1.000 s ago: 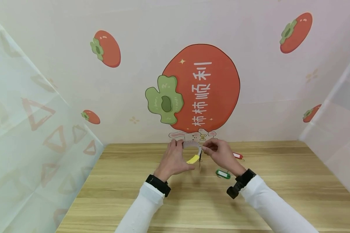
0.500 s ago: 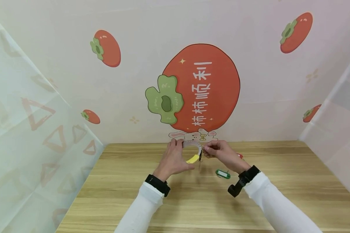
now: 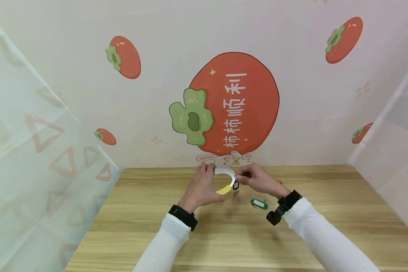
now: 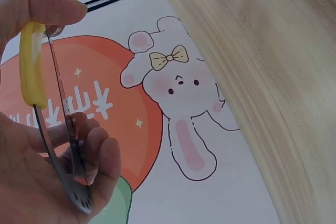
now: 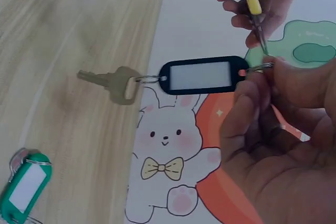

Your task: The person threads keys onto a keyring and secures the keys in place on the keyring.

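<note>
My left hand grips a round metal hoop with a row of small holes and a yellow grip. At the hoop's right side, my right hand pinches the small split ring of a black key tag between thumb and forefinger. That tag has a white label, and a key hangs from its other end. In the right wrist view, the pinched ring is right at the end of the hoop's metal band. The right fingertips partly hide this spot.
A green key tag with a white label lies on the wooden table, below the right hand. Behind the right wrist shows a bit of a red tag. A wall sheet printed with persimmons and a rabbit rises at the table's back.
The hoop has tipped, so its holed face shows more. My right hand has shifted slightly right and covers more of the red tag. The black tag has turned its label into view.
</note>
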`<state>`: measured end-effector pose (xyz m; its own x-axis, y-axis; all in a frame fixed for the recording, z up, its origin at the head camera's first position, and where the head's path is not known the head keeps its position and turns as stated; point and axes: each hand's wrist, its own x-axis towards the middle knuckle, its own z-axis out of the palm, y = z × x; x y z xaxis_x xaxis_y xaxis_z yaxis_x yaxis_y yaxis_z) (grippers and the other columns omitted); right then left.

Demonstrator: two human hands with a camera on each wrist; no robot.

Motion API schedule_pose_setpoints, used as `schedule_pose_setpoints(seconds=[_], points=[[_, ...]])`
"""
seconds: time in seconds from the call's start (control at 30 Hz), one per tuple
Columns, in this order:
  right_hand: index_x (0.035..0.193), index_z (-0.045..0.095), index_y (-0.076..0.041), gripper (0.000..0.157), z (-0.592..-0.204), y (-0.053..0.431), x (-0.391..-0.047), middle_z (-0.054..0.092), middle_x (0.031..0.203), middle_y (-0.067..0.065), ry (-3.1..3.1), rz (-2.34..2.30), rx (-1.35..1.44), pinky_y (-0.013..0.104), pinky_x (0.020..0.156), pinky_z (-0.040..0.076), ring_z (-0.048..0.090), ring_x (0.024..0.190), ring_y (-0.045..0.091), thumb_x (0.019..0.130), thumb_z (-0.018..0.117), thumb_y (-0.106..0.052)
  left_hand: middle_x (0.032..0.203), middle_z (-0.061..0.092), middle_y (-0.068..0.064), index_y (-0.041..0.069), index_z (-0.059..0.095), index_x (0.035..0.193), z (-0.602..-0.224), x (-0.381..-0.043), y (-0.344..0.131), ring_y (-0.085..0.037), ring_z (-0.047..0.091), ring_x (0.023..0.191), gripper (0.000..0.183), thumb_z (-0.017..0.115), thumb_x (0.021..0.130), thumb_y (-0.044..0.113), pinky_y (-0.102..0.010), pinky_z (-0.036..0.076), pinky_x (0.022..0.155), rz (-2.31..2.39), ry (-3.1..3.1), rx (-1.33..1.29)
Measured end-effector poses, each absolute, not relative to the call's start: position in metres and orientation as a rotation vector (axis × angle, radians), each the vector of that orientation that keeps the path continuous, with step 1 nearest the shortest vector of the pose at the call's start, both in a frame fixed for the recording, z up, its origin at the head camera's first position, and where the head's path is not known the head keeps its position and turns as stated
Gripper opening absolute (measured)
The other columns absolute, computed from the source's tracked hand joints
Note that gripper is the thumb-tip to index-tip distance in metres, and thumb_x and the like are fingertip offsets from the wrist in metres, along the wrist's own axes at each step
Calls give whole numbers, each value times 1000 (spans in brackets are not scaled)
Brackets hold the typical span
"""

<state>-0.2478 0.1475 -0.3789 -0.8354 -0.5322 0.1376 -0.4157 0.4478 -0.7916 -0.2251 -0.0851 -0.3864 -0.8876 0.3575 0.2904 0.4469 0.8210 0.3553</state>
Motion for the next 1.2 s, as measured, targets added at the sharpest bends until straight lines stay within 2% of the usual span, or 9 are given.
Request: schedule_pose_setpoints(seconds=[0.3,0.4,0.57,0.73,1.0,1.2], points=[[94,68,5,19,-374,144,-248,49,72,3,2458,-1336,-756,28,56,35,42,63,17,103,57,-7,116,51,-14,-4,49,136,-389,-224,-86,-28,49,104,99,95,58,37,-41,48,86,-579,-2762,-665],[95,68,2,19,-378,142,-245,50,74,4,2481,-1365,-733,29,58,36,44,64,18,104,57,-10,118,50,-14,-4,48,139,-389,-224,-87,-28,49,105,101,95,58,36,-41,48,87,-586,-2793,-633],[98,71,-3,17,-388,139,-240,60,83,5,2507,-1447,-712,31,66,47,54,76,24,104,57,-11,117,50,-15,-5,47,142,-388,-224,-87,-29,49,105,102,92,63,40,-41,48,88,-622,-2824,-595],[104,71,-3,17,-397,139,-238,64,91,8,2459,-1532,-712,34,73,51,58,85,30,104,57,-13,116,50,-15,-4,47,142,-387,-223,-87,-29,50,104,102,91,64,46,-41,48,87,-631,-2814,-586],[107,69,-2,19,-404,142,-237,61,95,20,2430,-1606,-643,34,76,49,56,86,28,104,57,-16,116,51,-14,-1,48,142,-388,-222,-89,-29,51,106,101,92,61,40,-40,48,87,-649,-2797,-588],[102,70,-2,18,-400,139,-237,57,86,10,2462,-1603,-616,34,72,45,53,83,27,105,56,-13,116,51,-14,-2,48,141,-387,-221,-90,-29,51,107,101,93,61,38,-40,48,88,-638,-2784,-601]])
